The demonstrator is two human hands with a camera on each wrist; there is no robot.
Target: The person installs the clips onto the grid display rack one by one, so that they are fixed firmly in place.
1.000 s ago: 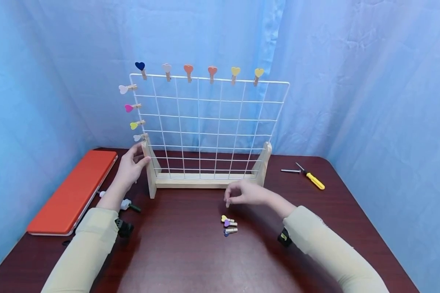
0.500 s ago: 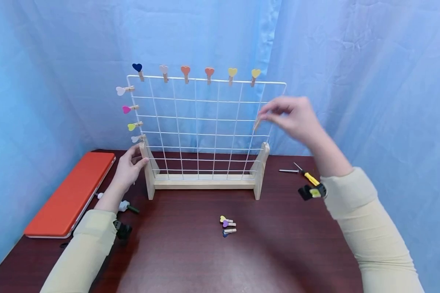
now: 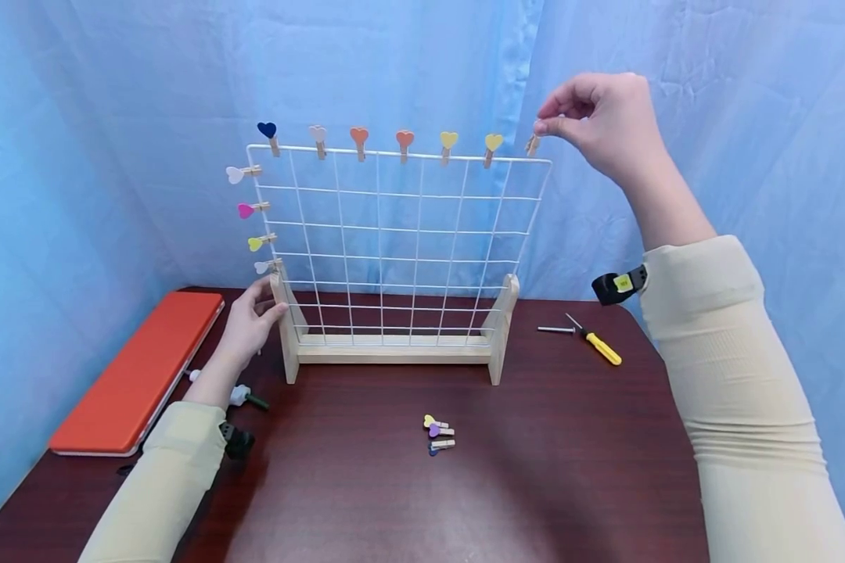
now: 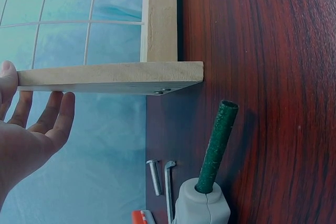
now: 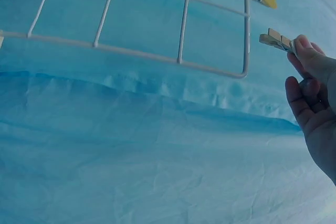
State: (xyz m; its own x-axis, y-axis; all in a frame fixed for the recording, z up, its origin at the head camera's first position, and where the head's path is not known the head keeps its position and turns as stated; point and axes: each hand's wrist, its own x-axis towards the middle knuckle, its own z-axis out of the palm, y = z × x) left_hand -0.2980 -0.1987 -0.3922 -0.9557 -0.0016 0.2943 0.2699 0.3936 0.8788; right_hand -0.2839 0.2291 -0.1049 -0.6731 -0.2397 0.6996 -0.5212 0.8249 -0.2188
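Observation:
My right hand [image 3: 609, 125] pinches a small wooden clothespin [image 3: 532, 146] by its end, near the top right corner of the white wire grid [image 3: 415, 229]. In the right wrist view this clothespin [image 5: 275, 39] stands a little apart from the top wire, its free end towards it. My fingertips hide most of its decoration. Heart clothespins, such as a yellow one [image 3: 493, 145] and a pink one [image 3: 246, 210], are clipped along the grid's top and left edges. My left hand [image 3: 246, 324] grips the left upright [image 4: 110, 74] of the wooden stand, thumb on one side, fingers on the other.
Several loose heart clothespins, one of them purple [image 3: 440, 431], lie on the dark red table [image 3: 366, 493]. A yellow screwdriver [image 3: 602, 346] and a bolt [image 3: 556, 329] lie right of the stand. At left are a red case [image 3: 141, 367] and a white-and-green tool [image 4: 207, 198].
My right hand has risen from the tabletop near the loose clothespins, carrying one clothespin up to the grid's top right corner. My left hand has stayed on the stand.

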